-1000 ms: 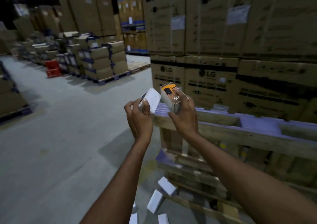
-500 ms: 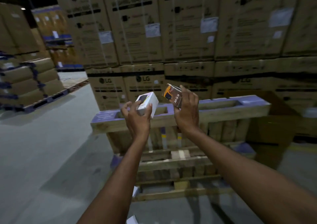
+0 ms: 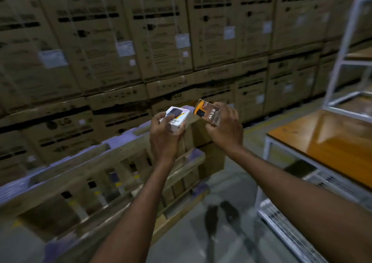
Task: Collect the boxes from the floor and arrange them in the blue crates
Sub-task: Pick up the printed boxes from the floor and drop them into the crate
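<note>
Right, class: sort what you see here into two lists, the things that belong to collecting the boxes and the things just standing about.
Part of the job:
white box, gripped by the left hand
orange box marked 65W, gripped by the right hand

Just standing about:
stacked LG cartons
wooden pallets set on edge
metal trolley with an orange shelf

open floor gap (image 3: 221, 184) ahead, wooden pallets (image 3: 96, 174) left, metal trolley (image 3: 314, 148) right, carton wall (image 3: 161, 41) behind

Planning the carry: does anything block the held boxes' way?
No crate in view. Wooden pallets stand ahead, below the white box in the left hand and orange box in the right hand; a cart at right.
</note>
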Motion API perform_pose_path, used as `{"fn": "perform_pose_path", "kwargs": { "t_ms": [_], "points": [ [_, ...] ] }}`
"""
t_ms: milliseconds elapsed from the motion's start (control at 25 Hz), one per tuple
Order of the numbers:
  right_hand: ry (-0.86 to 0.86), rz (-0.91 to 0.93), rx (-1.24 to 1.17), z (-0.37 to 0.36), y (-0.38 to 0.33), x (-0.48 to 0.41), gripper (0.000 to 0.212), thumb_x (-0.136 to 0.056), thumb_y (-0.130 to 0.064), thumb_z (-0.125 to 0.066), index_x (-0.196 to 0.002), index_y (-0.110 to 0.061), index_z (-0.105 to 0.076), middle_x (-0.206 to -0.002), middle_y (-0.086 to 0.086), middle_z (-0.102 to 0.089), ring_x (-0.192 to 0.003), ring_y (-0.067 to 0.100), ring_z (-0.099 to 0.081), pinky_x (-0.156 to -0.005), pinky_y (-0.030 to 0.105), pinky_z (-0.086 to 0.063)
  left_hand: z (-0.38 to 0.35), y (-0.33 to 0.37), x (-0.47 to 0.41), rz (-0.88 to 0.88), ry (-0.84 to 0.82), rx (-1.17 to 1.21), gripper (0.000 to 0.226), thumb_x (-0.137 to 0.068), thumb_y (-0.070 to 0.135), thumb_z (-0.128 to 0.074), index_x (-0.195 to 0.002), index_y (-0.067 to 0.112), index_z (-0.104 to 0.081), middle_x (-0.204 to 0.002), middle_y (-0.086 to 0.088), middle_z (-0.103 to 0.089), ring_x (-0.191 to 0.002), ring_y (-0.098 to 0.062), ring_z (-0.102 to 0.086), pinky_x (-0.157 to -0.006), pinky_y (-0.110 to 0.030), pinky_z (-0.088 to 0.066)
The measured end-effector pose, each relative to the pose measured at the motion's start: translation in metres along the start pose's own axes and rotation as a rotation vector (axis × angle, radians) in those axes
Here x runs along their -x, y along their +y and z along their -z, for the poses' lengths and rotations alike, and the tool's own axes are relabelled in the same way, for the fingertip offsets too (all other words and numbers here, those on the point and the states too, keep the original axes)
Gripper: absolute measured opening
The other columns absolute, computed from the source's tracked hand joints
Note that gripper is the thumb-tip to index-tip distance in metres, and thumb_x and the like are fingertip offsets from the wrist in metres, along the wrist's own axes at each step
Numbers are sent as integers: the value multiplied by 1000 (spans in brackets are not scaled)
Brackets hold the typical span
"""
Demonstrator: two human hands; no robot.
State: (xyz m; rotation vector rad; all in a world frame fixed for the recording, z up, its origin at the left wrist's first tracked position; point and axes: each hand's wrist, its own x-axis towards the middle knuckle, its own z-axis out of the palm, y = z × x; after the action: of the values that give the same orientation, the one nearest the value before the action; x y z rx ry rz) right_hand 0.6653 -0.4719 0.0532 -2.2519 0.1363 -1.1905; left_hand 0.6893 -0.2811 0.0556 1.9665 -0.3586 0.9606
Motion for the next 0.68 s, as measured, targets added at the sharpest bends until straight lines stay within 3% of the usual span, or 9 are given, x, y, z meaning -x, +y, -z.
{"fn": "perform_pose_path", "kwargs": {
  "t_ms": [120,400,600,680],
  "points": [
    [65,-101,102,74,40,10,65,-74,-29,-74,-135,-22,-52,-127,2,-60,-118,27,-52,-84,37,-50,-37,51,25,-30,-97,102,36,-77,23,-86,-111,16,-76,-121,-3,-60,-106,-16,-62,-82,-21,-48],
    [321,-243,191,241,109,30,62,-74,-30,-73,-131,-25,-50,-125,2,-59,-117,28,-51,-84,38,-48,-114,189,75,-191,-214,300,37,-80,28,-84,-114,18,-73,-125,-3,-55,-108,-10,-57,-87,-28,-53],
    [448,-269,259,362,163,56,58,-76,-33,-72,-129,-22,-51,-124,3,-59,-115,28,-53,-85,38,-49,-166,303,134,-255,-260,450,35,-84,26,-80,-115,12,-72,-126,-7,-54,-109,-11,-56,-82,-1,-39],
    [494,-295,278,414,190,67,61,-76,-32,-74,-131,-21,-52,-127,4,-59,-117,27,-52,-88,37,-48,-189,351,165,-267,-280,512,34,-84,27,-79,-115,12,-72,-126,-6,-54,-108,-11,-57,-82,-3,-40]
  ]
}}
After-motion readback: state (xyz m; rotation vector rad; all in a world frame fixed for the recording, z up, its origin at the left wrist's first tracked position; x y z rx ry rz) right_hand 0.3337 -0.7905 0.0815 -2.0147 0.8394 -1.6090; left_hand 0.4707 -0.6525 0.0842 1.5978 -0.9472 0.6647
